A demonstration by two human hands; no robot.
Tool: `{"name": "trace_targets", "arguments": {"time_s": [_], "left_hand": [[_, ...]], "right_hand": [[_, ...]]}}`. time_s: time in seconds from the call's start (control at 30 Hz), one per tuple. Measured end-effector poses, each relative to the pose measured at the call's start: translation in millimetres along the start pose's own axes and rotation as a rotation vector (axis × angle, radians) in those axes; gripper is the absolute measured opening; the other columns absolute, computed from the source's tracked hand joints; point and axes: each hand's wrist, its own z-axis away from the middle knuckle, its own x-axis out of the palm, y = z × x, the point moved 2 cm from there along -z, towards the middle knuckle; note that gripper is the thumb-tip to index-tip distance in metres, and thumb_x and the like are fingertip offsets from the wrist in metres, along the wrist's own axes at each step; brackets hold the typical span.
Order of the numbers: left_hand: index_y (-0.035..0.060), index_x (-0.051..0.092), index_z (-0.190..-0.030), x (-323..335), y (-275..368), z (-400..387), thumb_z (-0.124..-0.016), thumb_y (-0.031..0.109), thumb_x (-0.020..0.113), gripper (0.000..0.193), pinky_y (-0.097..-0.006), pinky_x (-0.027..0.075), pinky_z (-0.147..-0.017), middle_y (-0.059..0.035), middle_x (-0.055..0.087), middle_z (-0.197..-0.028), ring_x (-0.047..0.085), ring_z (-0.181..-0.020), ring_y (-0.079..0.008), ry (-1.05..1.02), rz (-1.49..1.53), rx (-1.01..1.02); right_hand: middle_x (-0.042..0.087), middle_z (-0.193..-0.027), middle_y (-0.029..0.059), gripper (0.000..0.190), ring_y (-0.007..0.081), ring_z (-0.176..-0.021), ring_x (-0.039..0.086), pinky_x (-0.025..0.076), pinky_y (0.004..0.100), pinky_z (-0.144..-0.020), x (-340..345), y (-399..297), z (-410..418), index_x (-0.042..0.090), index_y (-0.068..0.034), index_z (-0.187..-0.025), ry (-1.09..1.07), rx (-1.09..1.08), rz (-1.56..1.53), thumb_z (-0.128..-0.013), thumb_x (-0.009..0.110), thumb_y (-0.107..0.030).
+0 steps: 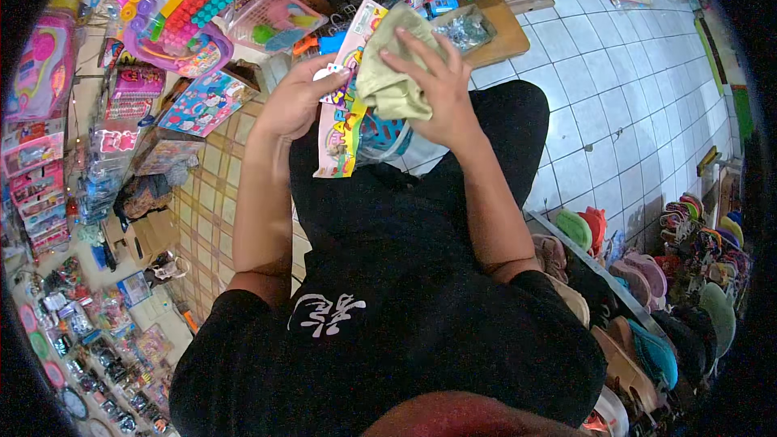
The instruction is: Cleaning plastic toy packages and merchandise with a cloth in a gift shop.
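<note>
My left hand (303, 97) pinches a long printed package (343, 139), pink and yellow with colourful lettering, between thumb and fingers near its left edge. A small white printed piece shows under that thumb. In my right hand (440, 85) is a crumpled pale green cloth (394, 67), its fingers spread over the top. The cloth lies against the right side of the package and covers part of it. Below the cloth, a blue plastic basket (382, 136) with a light rim shows between my legs, partly hidden.
A wooden board (510, 30) at the top holds a clear tray (466, 29) of small wrapped items. Packaged toys (206, 6) hang at the upper left. Racks of colourful footwear (643, 328) stand at the lower right. A cardboard box (152, 237) sits at the left.
</note>
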Motion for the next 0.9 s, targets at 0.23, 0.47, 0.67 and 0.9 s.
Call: {"name": "trace_targets", "arguments": {"time_s": [0.23,0.47,0.67,0.9], "left_hand": [[-0.0028,0.056,-0.120,-12.2,-2.6,-2.9,-0.095,0.010,0.056,0.029,-0.0309,0.051,-0.086,-0.0094,0.066,-0.109,0.064,-0.096,-0.0154,0.093,0.078,-0.006],[-0.0035,0.055,-0.122,-19.1,-3.0,-4.2,-0.095,0.009,0.056,0.030,-0.0301,0.052,-0.086,-0.0100,0.066,-0.111,0.065,-0.096,-0.0150,0.092,0.036,0.011],[-0.0024,0.057,-0.120,-15.2,-1.1,0.8,-0.095,0.011,0.056,0.028,-0.0301,0.050,-0.087,-0.0095,0.066,-0.109,0.064,-0.096,-0.0144,0.078,0.041,-0.022],[-0.0014,0.058,-0.119,-8.1,-2.9,6.4,-0.095,0.013,0.057,0.028,-0.0300,0.053,-0.084,-0.0085,0.066,-0.108,0.064,-0.094,-0.0152,0.207,0.158,-0.058]], "right_hand": [[0.044,-0.146,-0.0078,0.070,0.0335,-0.134,0.033,0.026,0.0498,-0.103,4.9,-3.1,7.3,0.062,-0.035,-0.124,-0.175,-0.118,-0.059,-0.057,0.081,-0.030],[0.043,-0.147,-0.0099,0.072,0.0328,-0.135,0.033,0.028,0.0507,-0.101,8.7,-10.7,10.1,0.063,-0.035,-0.123,-0.196,-0.131,-0.063,-0.054,0.078,-0.021],[0.048,-0.144,-0.0090,0.067,0.0309,-0.133,0.035,0.028,0.0495,-0.099,5.8,-1.4,-0.3,0.066,-0.033,-0.119,-0.124,-0.131,-0.111,-0.054,0.076,-0.022],[0.053,-0.139,-0.0080,0.054,0.0339,-0.133,0.036,0.028,0.0488,-0.103,-10.1,-45.7,18.1,0.068,-0.028,-0.116,-0.302,-0.243,-0.099,-0.062,0.074,-0.030]]}}
